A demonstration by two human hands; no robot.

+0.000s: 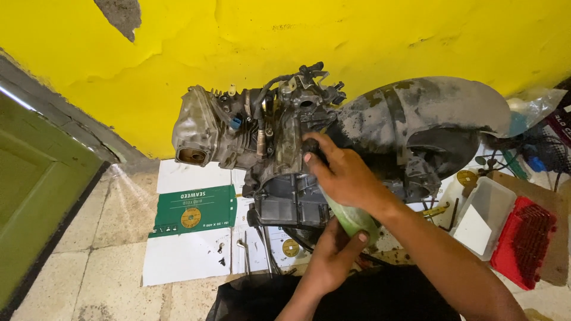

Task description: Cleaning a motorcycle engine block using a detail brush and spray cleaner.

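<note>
At nine o'clock a green door panel point(33, 196) edges the tiled floor point(95, 267), and just right of it flattened white cardboard point(184, 255) with a green printed flap point(193, 211) lies under the work as a drip sheet. On it, at the centre, stands the grimy scooter engine point(256, 134), cylinder head toward nine o'clock and belt cover point(416, 119) running out to three o'clock. The left hand point(330, 255), at six o'clock, has its grip wrapped round the base of a pale green bottle point(351, 217), thumb pressed on its side. The right hand point(342, 172) reaches in from five o'clock, fingers curled tight over the bottle's dark top where it meets the crankcase; whether the tip is seated in an opening is hidden under the fingers. Done well, I judge, the bottle stays tilted and steady, squeezed gently so nothing spills. Loose spanners point(264, 249) lie at six o'clock; a clear tub point(488, 217) and red tray point(526, 244) sit at four o'clock.
</note>
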